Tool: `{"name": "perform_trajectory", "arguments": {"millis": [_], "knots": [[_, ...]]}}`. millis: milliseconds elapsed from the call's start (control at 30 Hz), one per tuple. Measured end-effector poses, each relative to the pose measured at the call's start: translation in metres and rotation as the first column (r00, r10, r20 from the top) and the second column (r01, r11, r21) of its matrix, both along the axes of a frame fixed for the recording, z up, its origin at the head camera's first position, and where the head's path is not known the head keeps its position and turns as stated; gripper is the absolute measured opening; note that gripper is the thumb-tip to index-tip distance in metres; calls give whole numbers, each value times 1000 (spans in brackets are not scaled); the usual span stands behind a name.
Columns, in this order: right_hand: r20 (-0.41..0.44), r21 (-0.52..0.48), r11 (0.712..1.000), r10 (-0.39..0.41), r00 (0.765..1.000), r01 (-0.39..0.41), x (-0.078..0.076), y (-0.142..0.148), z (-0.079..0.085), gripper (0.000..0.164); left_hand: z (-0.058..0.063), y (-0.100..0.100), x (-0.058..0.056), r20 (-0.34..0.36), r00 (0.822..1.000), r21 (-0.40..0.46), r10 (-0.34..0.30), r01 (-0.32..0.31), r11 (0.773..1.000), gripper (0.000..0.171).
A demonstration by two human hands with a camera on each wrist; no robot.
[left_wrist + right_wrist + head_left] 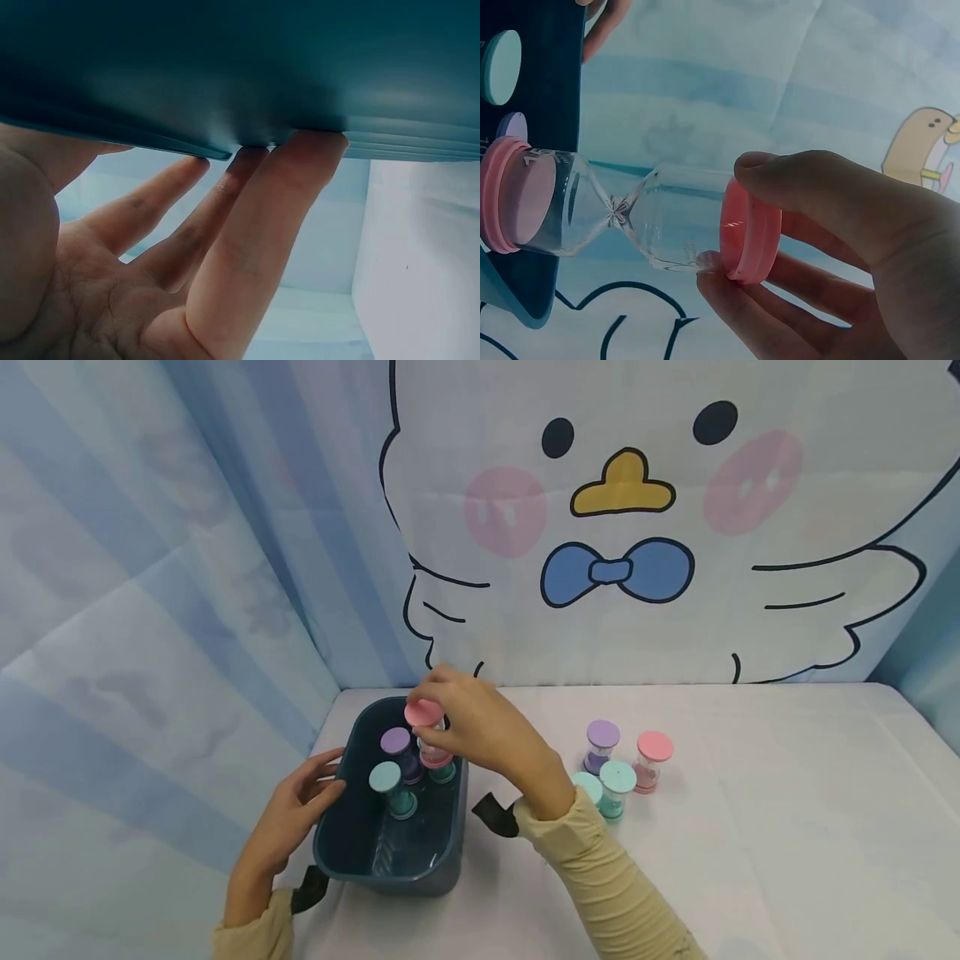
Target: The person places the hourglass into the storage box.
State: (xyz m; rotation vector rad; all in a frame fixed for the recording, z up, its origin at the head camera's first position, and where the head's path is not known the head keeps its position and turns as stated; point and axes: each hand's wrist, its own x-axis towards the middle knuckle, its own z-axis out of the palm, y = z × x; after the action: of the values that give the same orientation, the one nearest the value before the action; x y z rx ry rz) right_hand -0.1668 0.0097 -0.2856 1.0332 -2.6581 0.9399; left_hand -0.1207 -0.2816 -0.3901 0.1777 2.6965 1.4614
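Nearest you on the left, your left hand (292,814) rests its spread fingers against the outer left wall of the dark blue bin (427,881). Inside stands a mint hourglass (386,777), a purple hourglass (395,742) just behind it. Right of the bin, the table (787,827) bears two mint timers (617,777), with a pink timer (655,746) and a purple timer (603,733) close behind. Over the bin's far right part, your right hand (483,722) pinches a pink-capped hourglass (424,712) by its upper cap. Beyond hangs a bird-print cloth (622,643).
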Motion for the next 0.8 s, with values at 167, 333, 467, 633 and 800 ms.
{"name": "perform_trajectory", "arguments": {"millis": [167, 333, 467, 633, 800], "knots": [[27, 28, 999, 15, 1000, -15, -3, -5, -5, 31, 1, -1, 1, 0, 1000, 16, 3, -3, 1000, 56], [39, 71, 997, 21, 999, -24, -6, -11, -8, 31, 1, -1, 0, 3, 1000, 25, 5, -5, 1000, 56], [48, 100, 994, 28, 998, -33, -8, -15, -11, 33, 0, -2, -1, 3, 1000, 18, 7, -7, 1000, 57], [81, 112, 992, 50, 995, -59, -10, -17, -15, 38, 0, -1, -2, 8, 1000, 30, 3, -3, 1000, 57], [87, 114, 989, 84, 993, -93, -12, -17, -21, 34, 1, -2, -1, -1, 1000, 43, -12, 12, 999, 56]]}}
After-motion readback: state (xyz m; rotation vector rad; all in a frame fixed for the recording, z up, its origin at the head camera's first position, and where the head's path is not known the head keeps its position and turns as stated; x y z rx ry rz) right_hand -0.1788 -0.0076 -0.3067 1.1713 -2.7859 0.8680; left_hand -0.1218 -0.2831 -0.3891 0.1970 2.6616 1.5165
